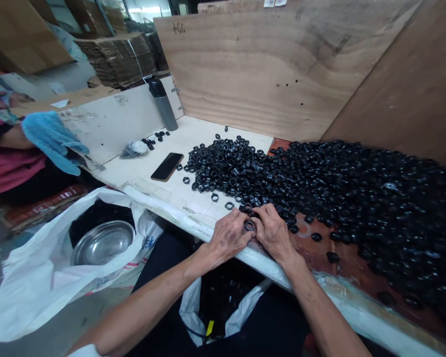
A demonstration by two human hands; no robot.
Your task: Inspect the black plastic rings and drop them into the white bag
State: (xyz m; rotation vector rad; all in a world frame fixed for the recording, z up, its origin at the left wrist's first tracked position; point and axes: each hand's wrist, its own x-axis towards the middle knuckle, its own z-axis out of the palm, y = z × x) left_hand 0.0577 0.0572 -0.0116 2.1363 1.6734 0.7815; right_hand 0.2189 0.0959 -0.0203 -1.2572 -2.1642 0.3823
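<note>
Both hands meet at the front edge of the white worktop [198,206]. Between their fingertips is a small black ring [249,226]. My left hand [228,234] pinches it from the left, its fingers bent. From the other side my right hand [273,230] closes its thumb and fingers on the same ring. Other black rings touch or lie just beyond the fingertips. Behind the hands a heap of black rings [226,161] covers the worktop, and a larger pile of dark parts [357,183] spreads to the right.
A phone [167,166], a grey bottle [165,106] and a plastic bag [134,148] are on the worktop. Wooden boards [260,69] stand behind. A white sack [40,267] holds a metal bowl [104,243]. Another open sack [191,310] sits below the edge. A person's arm [13,139] shows left.
</note>
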